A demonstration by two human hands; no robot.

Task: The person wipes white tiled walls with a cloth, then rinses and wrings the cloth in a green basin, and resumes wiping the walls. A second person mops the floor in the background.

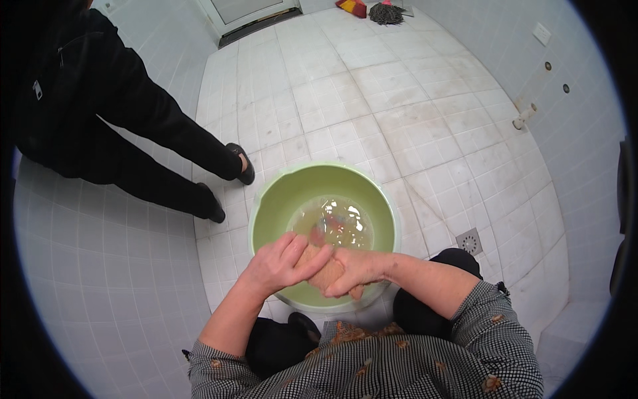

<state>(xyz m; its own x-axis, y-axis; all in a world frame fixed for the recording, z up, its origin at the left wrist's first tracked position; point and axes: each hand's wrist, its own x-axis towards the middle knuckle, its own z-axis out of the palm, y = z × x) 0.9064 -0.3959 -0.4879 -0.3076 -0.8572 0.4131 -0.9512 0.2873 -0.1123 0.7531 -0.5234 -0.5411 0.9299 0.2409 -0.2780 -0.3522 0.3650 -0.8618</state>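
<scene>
A bunched tan cloth (pixel 326 273) is squeezed between my two hands, above the near side of a light green plastic basin (pixel 269 204). My left hand (pixel 284 262) grips the cloth from the left, its fingers curled over the top. From the right, my right hand (pixel 351 269) clasps the other end, and a bit of cloth pokes out below it. Shallow, cloudy water (pixel 344 214) with bright reflections lies in the basin. Blurred reddish and bluish patches show in the water; I cannot tell what they are.
Someone in black trousers (pixel 164 114) stands at the left, shoes near the basin. A floor drain (pixel 469 242) lies to the right. A grey mop head (pixel 387 14) and a red-and-yellow broom head (pixel 352 7) rest at the far end. A pipe stub (pixel 524 117) juts from the right wall.
</scene>
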